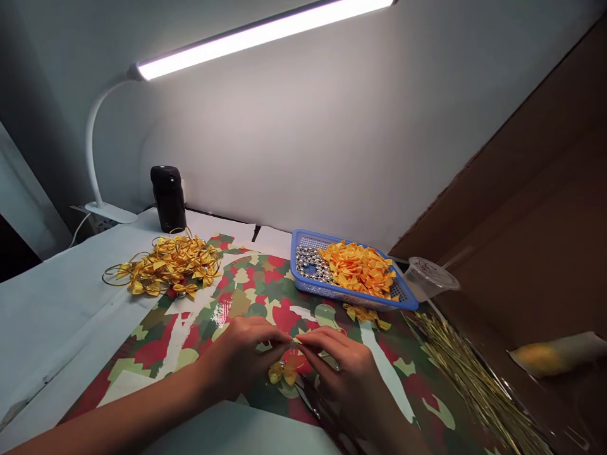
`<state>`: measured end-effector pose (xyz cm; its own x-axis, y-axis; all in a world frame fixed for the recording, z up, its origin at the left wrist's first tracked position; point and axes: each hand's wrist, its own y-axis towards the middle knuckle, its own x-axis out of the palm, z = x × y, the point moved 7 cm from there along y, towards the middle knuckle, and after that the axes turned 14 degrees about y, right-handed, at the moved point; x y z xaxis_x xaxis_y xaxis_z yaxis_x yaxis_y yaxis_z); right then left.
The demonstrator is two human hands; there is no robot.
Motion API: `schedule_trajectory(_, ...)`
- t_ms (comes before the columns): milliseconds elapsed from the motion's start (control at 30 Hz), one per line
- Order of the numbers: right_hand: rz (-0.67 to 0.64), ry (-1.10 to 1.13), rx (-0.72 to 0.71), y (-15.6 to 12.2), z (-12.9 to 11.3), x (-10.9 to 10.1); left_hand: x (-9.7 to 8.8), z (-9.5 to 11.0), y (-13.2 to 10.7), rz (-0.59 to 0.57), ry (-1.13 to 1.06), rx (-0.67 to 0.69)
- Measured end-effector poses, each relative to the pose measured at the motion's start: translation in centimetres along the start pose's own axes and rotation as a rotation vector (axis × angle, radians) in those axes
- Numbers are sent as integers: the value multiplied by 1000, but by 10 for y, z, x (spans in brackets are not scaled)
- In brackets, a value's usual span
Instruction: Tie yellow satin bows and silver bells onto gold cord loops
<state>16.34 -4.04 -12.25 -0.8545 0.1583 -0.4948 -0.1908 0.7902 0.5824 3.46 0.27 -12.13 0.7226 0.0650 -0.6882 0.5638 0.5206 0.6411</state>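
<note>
My left hand (244, 351) and my right hand (344, 363) meet in front of me, fingertips nearly touching. Both are closed in a pinch on a thin gold tie (294, 343), mostly hidden by the fingers. Just below the fingertips is a yellow ribbon bow (283, 374) with a small silver bell at its top; I cannot tell whether it hangs or rests on the table. A dark, shiny tool (310, 401) lies partly under my right hand, its kind unclear.
A blue basket (303, 287) holds silver bells and yellow bows. Finished-looking bows with gold loops form a pile (173, 262) at left. Long gold ties (465, 373) lie at right, beside a clear plastic tub (431, 278) and cardboard (521, 208). A lamp (265, 38) hangs overhead; a black object (169, 199) stands behind.
</note>
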Motion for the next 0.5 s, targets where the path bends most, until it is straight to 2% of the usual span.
schedule_trajectory(200, 5, -5, 4, 0, 0, 1, 1, -1, -2, 14, 21, -4)
schedule_trajectory(500, -2, 10, 23, -1, 3, 1, 2, 3, -3, 27, 93, 79)
